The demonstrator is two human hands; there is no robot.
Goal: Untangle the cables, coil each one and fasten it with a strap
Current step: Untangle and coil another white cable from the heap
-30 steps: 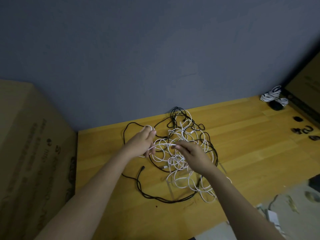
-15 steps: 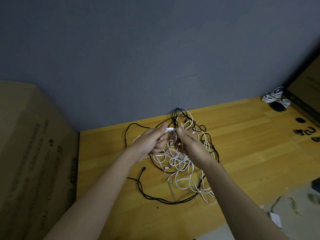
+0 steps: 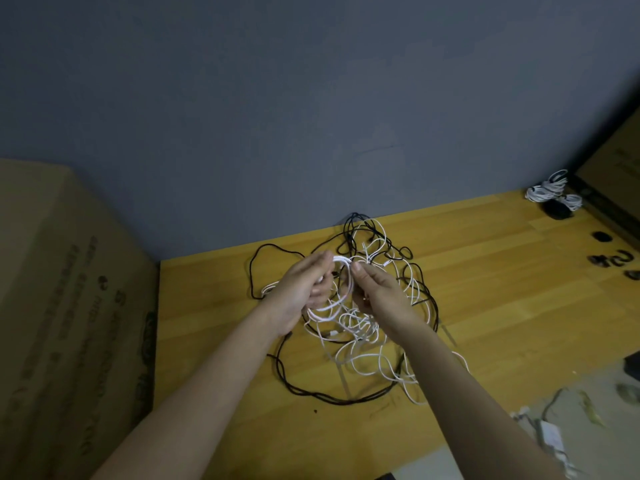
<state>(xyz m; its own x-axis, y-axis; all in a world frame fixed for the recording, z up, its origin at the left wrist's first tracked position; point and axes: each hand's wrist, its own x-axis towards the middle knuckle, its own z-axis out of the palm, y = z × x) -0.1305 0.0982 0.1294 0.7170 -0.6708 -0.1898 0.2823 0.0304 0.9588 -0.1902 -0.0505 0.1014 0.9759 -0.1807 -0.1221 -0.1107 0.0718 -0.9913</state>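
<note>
A tangle of white cables [image 3: 360, 337] and black cables [image 3: 332, 396] lies on the wooden table [image 3: 485, 306] by the grey wall. Above the heap, my left hand [image 3: 304, 289] holds a small coil of white cable [image 3: 341, 282] in its curled fingers. My right hand [image 3: 381, 292] pinches the same white cable at the coil's top, close to the left fingertips. The rest of that cable trails down into the heap. Black straps [image 3: 620, 259] lie at the table's far right.
A large cardboard box [image 3: 69, 306] stands against the table's left edge. Coiled white cables [image 3: 550, 192] lie at the back right corner beside another box [image 3: 616, 161]. Small items lie on the floor [image 3: 571, 410] at the lower right.
Both hands rose and came together over the heap. The white strand stretched between them a second ago is now gathered into a small loop in my left hand.
</note>
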